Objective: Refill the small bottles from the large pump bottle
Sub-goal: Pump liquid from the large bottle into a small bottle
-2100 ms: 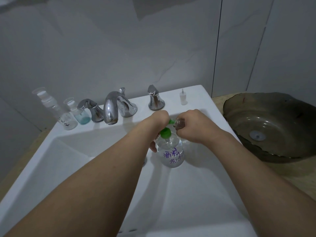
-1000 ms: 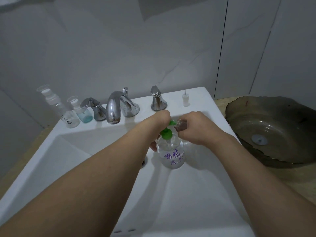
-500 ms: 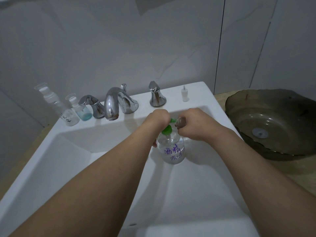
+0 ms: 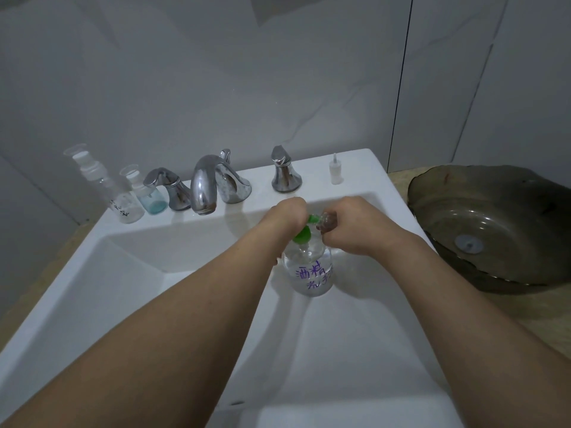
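Pump bottle, half-full of clear liquid, stands in white sink.

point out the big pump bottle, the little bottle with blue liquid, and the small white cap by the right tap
large pump bottle (image 4: 312,274), head view, its clear labelled belly
blue-liquid bottle (image 4: 153,202), head view, lower body
small white cap (image 4: 335,172), head view, its middle

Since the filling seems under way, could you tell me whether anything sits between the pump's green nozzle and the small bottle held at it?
Nothing visible does: the right hand holds the small bottle right at the green nozzle.
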Tool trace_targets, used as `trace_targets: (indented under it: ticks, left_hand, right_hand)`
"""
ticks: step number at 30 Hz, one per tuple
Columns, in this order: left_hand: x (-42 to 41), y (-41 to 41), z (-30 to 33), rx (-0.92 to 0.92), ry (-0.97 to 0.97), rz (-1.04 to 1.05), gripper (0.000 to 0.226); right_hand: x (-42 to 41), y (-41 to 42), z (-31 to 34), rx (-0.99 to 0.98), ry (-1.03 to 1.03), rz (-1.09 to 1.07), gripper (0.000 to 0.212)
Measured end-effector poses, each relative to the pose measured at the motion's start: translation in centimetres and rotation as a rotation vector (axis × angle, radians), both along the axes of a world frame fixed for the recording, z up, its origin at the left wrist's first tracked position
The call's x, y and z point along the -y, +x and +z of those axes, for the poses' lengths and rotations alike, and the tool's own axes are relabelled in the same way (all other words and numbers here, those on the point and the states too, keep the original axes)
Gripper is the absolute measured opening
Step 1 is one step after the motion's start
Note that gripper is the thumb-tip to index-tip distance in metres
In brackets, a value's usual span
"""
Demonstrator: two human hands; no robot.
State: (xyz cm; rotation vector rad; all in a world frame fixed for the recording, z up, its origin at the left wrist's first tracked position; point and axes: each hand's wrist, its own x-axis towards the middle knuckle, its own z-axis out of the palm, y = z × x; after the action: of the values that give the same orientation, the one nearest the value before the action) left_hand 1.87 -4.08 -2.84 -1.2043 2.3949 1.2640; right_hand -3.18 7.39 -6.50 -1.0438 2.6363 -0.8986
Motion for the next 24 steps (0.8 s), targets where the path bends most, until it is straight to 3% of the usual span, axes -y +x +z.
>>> trace_targets:
  ticks: [8, 16, 24]
  left_hand:
    - [0.5, 0.8, 1.5, 0.139, 0.046, 0.041, 0.047]
    - [-0.5, 0.3, 1.7, 0.083, -0.083, 0.006, 0.030]
    - [-0.1, -0.3, -0.3, 0.022, -0.227, -0.104, 0.030]
  right_hand:
    - [-0.1, 0.3, 0.5, -0.030, -0.107, -0.001, 0.033]
    - [-0.1, 0.0, 0.1, -0.024, -0.084, -0.025, 0.032]
    - [-0.1, -0.1, -0.3, -0.010, -0.034, 0.006, 0.026]
